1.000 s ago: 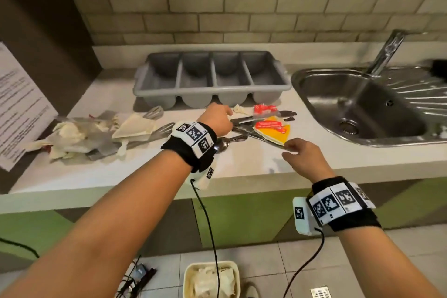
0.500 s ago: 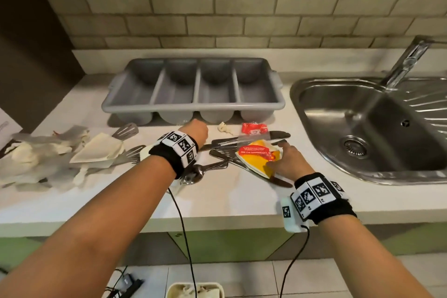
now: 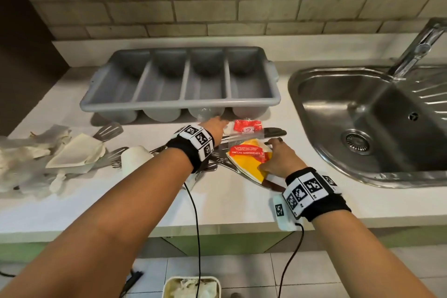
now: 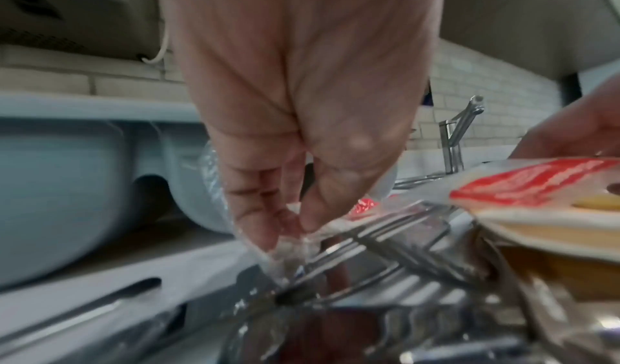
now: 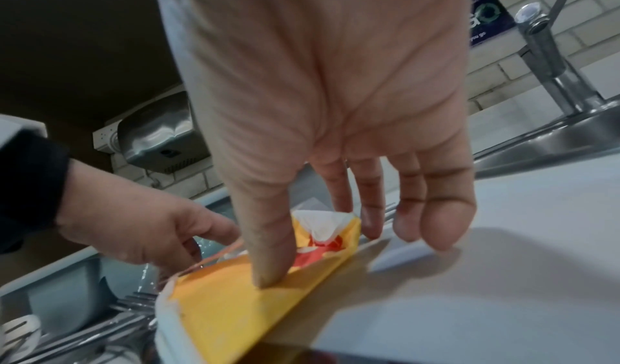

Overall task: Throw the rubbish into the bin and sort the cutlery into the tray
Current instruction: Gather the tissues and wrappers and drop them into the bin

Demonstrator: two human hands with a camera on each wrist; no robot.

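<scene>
- Bin (image 3: pixel 192 288): on the floor tiles, nearest the viewer, below the front edge of the counter (image 3: pixel 217 203); pale crumpled waste already lies inside.
- Right hand (image 3: pixel 278 159): on the near-right part of the cutlery pile (image 3: pixel 212 152); thumb pressed on the yellow wrapper (image 3: pixel 246 164), the other fingers reaching past its far edge, so the grip appears to be just forming rather than closed.
- Left hand (image 3: pixel 215 128): at the far side of the pile, between it and the tray (image 3: pixel 179 101); thumb and fingertips (image 4: pixel 268 226) pinched together on a clear plastic wrapper with red print (image 3: pixel 246 126).
- Cutlery pile: forks, spoons and dark-handled knives lying crossed beneath both wrappers, in front of the tray.
- Paper rubbish (image 3: pixel 48 157): crumpled tissues, a cardboard dish and a white cup to the left of the pile, with a slotted spatula (image 3: pixel 108 130) beside them.
- Tray: grey, four compartments, behind the pile against the wall; every compartment is bare.
- Progress, as judged: early; some waste is binned, both wrappers and the paper heap remain, and no cutlery is sorted.
- Setting: white counter, steel sink (image 3: pixel 362 128) and tap (image 3: pixel 416 51) to the right of the tray, pale brick wall behind.
</scene>
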